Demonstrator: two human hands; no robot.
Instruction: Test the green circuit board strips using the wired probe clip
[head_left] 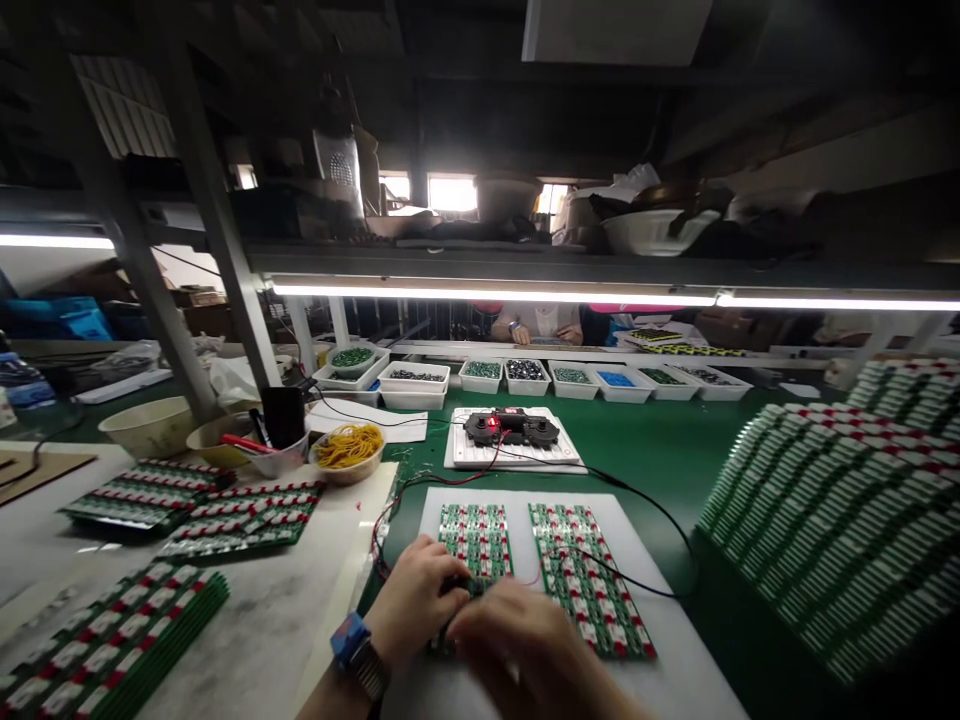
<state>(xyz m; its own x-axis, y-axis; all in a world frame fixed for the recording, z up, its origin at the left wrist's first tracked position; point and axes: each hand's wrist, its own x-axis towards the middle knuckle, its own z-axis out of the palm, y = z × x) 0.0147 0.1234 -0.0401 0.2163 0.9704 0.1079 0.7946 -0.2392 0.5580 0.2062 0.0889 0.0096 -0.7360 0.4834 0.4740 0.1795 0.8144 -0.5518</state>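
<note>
Two green circuit panels with white and red parts lie on a white board [630, 540]: a left panel [474, 530] and a right panel [592, 590]. My left hand [421, 598], with a watch on its wrist, is over the lower left panel, its fingers bent round a small dark thing I cannot make out. Motion blurs my right hand [525, 640], which is beside the left fingertips and covers the lower part of that panel. A thin black wire and a red wire run across the right panel. What my right fingers hold is hidden.
Tall panel stacks [817, 530] stand at the right, more panels [112, 640] at the left. Behind the white board sits a black device [512, 428] with a red light. White bins [574, 380] of parts and a bowl of yellow bands [349, 447] are farther back. A person sits opposite.
</note>
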